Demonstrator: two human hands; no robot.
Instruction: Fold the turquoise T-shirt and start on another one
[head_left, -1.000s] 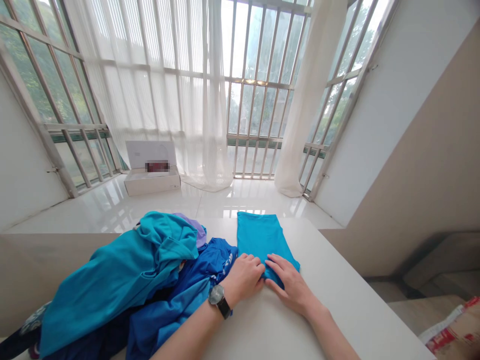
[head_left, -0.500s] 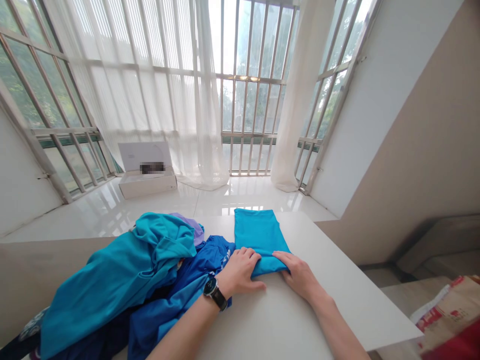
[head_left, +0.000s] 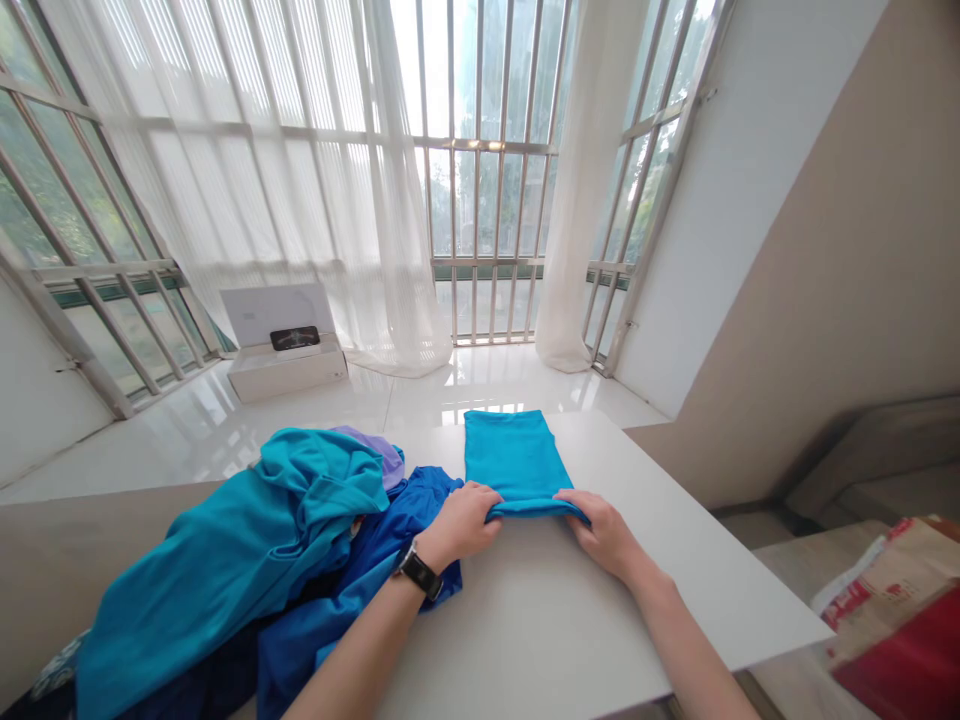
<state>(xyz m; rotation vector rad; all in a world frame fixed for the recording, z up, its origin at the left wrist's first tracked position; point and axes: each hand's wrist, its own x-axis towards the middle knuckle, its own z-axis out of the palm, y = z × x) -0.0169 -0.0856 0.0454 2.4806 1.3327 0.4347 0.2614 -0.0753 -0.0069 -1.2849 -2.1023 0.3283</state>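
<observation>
A folded turquoise cloth point(head_left: 511, 460) lies on the white table point(head_left: 570, 620), its far end near the table's back edge. My left hand point(head_left: 459, 520), with a black watch on the wrist, grips the cloth's near left corner. My right hand point(head_left: 604, 530) grips the near right corner. Both hands have their fingers curled round the doubled near edge, which is lifted slightly off the table.
A heap of clothes lies on the table's left: a teal garment point(head_left: 240, 550), a blue one point(head_left: 360, 590) and a bit of purple point(head_left: 379, 450). A white box point(head_left: 285, 360) stands on the floor by the curtained, barred windows. A red and brown package point(head_left: 900, 630) is at the lower right.
Both hands have moved away from me along the cloth, rolling its near edge over, so the cloth is shorter. The view has tilted a little.
</observation>
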